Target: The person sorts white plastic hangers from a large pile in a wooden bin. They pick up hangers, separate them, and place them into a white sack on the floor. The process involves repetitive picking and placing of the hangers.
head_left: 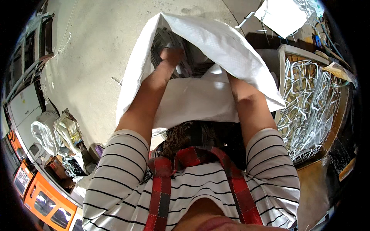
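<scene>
White woven sack, mouth open, directly in front of wearer, grey floor beyond. L hand inside sack, at greyish stacked pieces (type unclear); fingers indistinct, so can't tell if spread or pinching. R forearm passes under sack's R flap; R hand hidden, state can't be told. To R, near sack: box w/ many bent white rods, tangled. Lower L, well apart: orange machine, windowed.

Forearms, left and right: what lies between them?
The near side of the white sack stretches between the left forearm and right forearm, in the head view.
</scene>
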The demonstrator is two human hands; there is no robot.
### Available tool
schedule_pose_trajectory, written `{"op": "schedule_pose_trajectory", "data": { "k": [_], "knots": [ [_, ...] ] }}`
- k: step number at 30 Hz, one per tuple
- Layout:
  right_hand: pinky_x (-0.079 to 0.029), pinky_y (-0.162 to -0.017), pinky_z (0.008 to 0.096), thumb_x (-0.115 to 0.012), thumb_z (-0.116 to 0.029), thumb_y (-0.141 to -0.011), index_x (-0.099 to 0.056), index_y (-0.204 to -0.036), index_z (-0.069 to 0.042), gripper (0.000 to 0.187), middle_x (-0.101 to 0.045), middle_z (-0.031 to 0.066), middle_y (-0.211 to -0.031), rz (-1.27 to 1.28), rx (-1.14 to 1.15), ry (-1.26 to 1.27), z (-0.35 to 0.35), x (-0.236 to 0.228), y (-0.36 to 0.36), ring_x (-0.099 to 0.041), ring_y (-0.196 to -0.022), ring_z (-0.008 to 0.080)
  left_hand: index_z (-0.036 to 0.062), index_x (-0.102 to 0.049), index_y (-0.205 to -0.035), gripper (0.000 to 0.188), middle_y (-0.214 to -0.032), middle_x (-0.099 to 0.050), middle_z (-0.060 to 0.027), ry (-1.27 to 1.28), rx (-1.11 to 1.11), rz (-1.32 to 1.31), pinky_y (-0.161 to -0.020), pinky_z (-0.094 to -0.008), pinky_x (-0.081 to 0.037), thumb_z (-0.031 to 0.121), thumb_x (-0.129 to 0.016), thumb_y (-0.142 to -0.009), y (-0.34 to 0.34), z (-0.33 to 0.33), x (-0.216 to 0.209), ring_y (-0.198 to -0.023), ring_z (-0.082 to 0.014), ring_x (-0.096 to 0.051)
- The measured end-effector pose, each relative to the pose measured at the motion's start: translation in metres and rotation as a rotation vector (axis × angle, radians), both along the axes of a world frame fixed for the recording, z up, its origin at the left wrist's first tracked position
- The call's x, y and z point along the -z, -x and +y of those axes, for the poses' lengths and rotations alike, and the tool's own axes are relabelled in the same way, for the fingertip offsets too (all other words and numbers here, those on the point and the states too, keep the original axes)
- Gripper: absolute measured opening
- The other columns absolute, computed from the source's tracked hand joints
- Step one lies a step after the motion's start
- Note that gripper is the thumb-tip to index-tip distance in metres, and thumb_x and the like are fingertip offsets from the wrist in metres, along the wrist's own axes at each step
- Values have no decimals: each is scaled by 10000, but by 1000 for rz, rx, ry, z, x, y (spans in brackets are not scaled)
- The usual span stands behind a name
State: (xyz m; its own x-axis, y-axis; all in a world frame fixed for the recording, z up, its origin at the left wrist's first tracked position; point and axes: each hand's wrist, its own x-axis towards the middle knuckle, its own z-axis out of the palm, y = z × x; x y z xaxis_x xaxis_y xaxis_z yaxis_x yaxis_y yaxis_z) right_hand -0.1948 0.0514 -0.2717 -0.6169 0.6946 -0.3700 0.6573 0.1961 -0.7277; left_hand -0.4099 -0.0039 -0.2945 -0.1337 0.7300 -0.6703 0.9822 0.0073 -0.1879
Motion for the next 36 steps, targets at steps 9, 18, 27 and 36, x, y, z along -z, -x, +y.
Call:
{"op": "schedule_pose_trajectory", "data": {
  "k": [9, 18, 27, 36],
  "knots": [
    [-481, -753, 332, -611, -176, -751, -603, -947, -17, 253, -623, 148, -886, -220, -72, -124, -34, 0, -49, -608, -835, 269, 221, -593, -1109, 307, -1069, -600, -76, -115, 57, -1, -758, -435, -470, 326, -439, -866, 2, -9, 71, -1000, -281, -572],
    [-481, -745, 326, -587, -155, -777, -604, -952, -29, 217, -624, 141, -875, -291, -48, -219, -58, 26, -4, -608, -823, 262, 170, -612, -1080, 293, -996, -633, -74, -304, 38, -112, -724, -375, -478, 292, -453, -866, -26, -25, 105, -933, -242, -590],
    [-481, -738, 320, -564, -135, -803, -606, -958, -41, 186, -624, 134, -864, -311, -352, -216, -103, -28, 14, -609, -811, 255, 115, -597, -1083, 286, -988, -626, -72, -158, -46, -111, -731, -334, -466, 255, -481, -863, -50, -12, 80, -900, -208, -582],
    [-504, -683, 332, -498, -198, -834, -622, -892, -76, 183, -638, 110, -757, 131, 429, -185, -85, -258, -210, -610, -684, 194, 59, -583, -1087, 286, -980, -619, -69, -165, -514, -566, -738, -292, -454, 218, -509, -861, -59, 14, 9, -867, -175, -574]
  ]
}}
